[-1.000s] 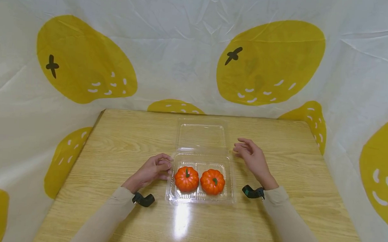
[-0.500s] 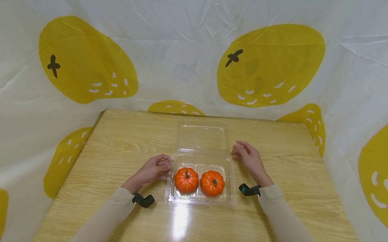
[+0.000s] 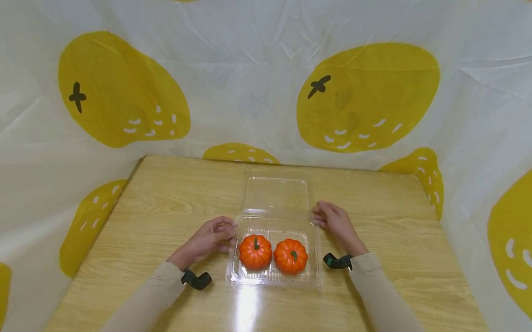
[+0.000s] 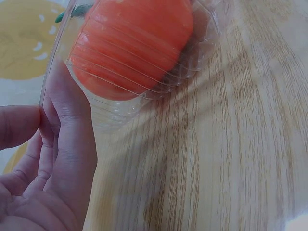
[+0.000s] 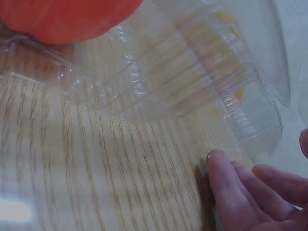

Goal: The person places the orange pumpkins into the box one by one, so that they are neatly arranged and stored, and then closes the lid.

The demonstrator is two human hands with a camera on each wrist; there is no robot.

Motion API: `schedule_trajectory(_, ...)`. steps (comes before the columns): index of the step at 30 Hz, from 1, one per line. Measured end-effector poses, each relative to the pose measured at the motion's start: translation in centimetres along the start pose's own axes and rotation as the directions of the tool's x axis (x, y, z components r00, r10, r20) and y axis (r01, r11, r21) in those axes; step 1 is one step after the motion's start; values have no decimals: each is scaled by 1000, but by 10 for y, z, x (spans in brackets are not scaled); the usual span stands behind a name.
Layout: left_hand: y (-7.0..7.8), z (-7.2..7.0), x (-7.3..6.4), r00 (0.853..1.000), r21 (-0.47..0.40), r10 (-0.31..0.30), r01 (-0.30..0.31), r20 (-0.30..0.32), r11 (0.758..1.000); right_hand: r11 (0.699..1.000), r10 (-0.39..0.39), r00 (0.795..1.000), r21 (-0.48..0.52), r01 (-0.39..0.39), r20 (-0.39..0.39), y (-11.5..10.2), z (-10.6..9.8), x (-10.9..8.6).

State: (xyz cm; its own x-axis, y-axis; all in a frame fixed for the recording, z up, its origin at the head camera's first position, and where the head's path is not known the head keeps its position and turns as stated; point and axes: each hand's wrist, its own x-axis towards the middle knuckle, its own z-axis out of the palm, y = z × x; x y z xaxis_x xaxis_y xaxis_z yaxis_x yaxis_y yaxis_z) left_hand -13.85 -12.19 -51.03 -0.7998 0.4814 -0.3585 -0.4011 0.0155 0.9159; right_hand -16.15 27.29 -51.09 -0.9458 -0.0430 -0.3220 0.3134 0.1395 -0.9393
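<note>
A clear plastic clamshell box (image 3: 273,279) lies on the table with its transparent lid (image 3: 277,193) folded back flat, away from the person. Two small orange pumpkins with green stems sit side by side in its base, a left pumpkin (image 3: 255,252) and a right pumpkin (image 3: 291,256). At the base's left side, my left hand (image 3: 207,240) pinches the rim between thumb and forefinger, as the left wrist view shows. My right hand (image 3: 337,226) is by the base's back right corner, near the hinge. In the right wrist view its loosely bent fingers (image 5: 226,180) hold nothing.
A wooden table (image 3: 181,192) carries the box. Behind it and along both sides hangs a white cloth (image 3: 246,97) printed with large yellow fruit. Each wrist wears a black camera mount, the left mount (image 3: 197,280) and the right mount (image 3: 337,261).
My right hand has come left and slightly nearer the person, closer to the box's back right corner. My left hand stays at the left rim. The head view has tilted up slightly.
</note>
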Motion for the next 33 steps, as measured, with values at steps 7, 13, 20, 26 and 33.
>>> schedule_trajectory(7, -2, 0, -2, 1000, -3, 12, -12, 9, 1000, 993, -9, 999, 121, 5, 33, 1, 4, 2)
schedule_trajectory(13, -2, 1, -2, 1000, 2, -4, 4, -11, 1000, 983, 7, 999, 181, -15, 47, 0, 5, 5)
schedule_trajectory(20, 0, 1, -2, 1000, 11, 1, -1, -3, 1000, 982, 27, 999, 185, -34, 40, 0, 5, 11)
schedule_trajectory(26, 1, 1, -2, 1000, 10, 0, 0, -1, 1000, 979, 25, 998, 200, -35, 51, -2, 8, 16)
schedule_trajectory(33, 2, 1, -3, 1000, 4, -2, 2, -6, 1000, 983, 26, 998, 180, -34, 49, -4, 8, 21)
